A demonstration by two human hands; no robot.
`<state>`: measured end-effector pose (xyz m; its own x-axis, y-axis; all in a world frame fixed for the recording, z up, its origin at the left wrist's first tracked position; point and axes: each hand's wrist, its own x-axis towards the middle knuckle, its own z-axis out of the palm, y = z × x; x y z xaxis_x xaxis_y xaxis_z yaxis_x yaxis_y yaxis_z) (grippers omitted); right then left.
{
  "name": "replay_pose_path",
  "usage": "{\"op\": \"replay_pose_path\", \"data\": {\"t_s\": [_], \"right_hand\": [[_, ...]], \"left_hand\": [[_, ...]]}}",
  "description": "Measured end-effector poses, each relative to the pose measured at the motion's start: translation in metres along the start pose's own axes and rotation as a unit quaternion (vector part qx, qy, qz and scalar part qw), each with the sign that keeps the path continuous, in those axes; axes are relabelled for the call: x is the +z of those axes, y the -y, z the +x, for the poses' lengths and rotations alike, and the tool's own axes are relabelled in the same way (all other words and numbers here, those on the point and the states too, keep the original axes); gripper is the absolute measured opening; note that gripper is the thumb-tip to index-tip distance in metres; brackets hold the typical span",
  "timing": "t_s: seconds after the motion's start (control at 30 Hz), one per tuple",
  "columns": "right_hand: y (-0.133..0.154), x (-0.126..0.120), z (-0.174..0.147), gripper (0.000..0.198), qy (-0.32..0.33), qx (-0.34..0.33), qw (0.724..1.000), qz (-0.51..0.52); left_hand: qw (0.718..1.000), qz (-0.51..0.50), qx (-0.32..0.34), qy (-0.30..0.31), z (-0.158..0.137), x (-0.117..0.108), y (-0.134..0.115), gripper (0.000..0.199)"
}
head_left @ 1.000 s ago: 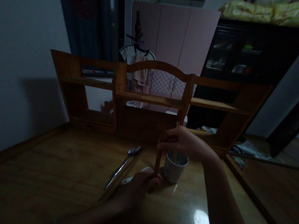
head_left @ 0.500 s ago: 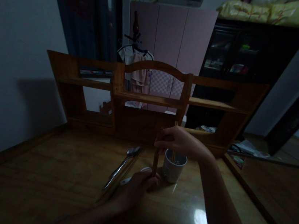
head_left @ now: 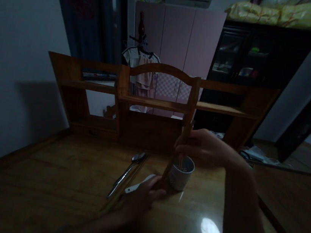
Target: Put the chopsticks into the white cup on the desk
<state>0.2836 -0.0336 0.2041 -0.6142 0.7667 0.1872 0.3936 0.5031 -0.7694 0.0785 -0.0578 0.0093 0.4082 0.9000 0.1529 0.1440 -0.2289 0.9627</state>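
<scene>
A bundle of wooden chopsticks slants between my hands, its top leaning right. My left hand is closed around the lower end, low over the table. Higher up, my right hand pinches the same bundle near its upper part. Right behind it stands a pale patterned cup with a few chopsticks upright inside, partly covered by my right hand. A white spoon lies beside my left hand, partly hidden by it. How many chopsticks I hold cannot be made out.
Metal spoons and some thin chopsticks lie on the wooden table left of my hands. A wooden shelf unit runs along the table's back edge. A wall borders the left side.
My right hand has moved right and slightly up, tipping the held chopsticks from upright to a rightward slant. My left hand stays almost in place; more of the white spoon shows.
</scene>
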Motion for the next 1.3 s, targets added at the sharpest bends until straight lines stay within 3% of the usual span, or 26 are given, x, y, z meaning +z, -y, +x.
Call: {"op": "replay_pose_path", "data": {"t_s": [0.1, 0.2, 0.3, 0.43, 0.57, 0.63, 0.97, 1.3], "right_hand": [[0.013, -0.026, -0.033, 0.024, -0.128, 0.004, 0.992, -0.011], [0.01, -0.047, -0.055, 0.02, -0.281, 0.002, 0.957, -0.067], [-0.006, -0.06, -0.06, 0.021, -0.339, 0.017, 0.938, -0.079], [-0.032, -0.066, -0.047, 0.028, -0.246, 0.068, 0.966, -0.049], [-0.054, -0.061, -0.027, 0.036, -0.105, 0.118, 0.987, 0.001], [-0.065, -0.058, -0.018, 0.038, -0.068, 0.131, 0.989, 0.009], [-0.094, -0.044, 0.009, 0.035, 0.011, 0.157, 0.987, 0.036], [-0.109, -0.042, 0.013, 0.042, 0.01, 0.145, 0.987, 0.065]], "left_hand": [[1.0, -0.015, -0.006, -0.005, -0.003, 0.001, 0.003, 0.033], [0.999, -0.015, -0.037, -0.014, -0.004, 0.002, 0.008, 0.034], [1.0, 0.007, -0.021, -0.001, -0.004, 0.002, 0.008, 0.029], [0.999, 0.045, 0.024, 0.001, -0.002, 0.001, 0.004, 0.02], [0.999, 0.036, 0.001, 0.002, -0.003, 0.002, 0.003, 0.025], [0.999, 0.035, -0.011, 0.004, -0.004, 0.002, 0.002, 0.027], [0.999, 0.048, -0.009, 0.008, -0.005, 0.001, 0.001, 0.026], [0.999, 0.037, -0.012, 0.014, -0.005, 0.002, 0.002, 0.025]]}}
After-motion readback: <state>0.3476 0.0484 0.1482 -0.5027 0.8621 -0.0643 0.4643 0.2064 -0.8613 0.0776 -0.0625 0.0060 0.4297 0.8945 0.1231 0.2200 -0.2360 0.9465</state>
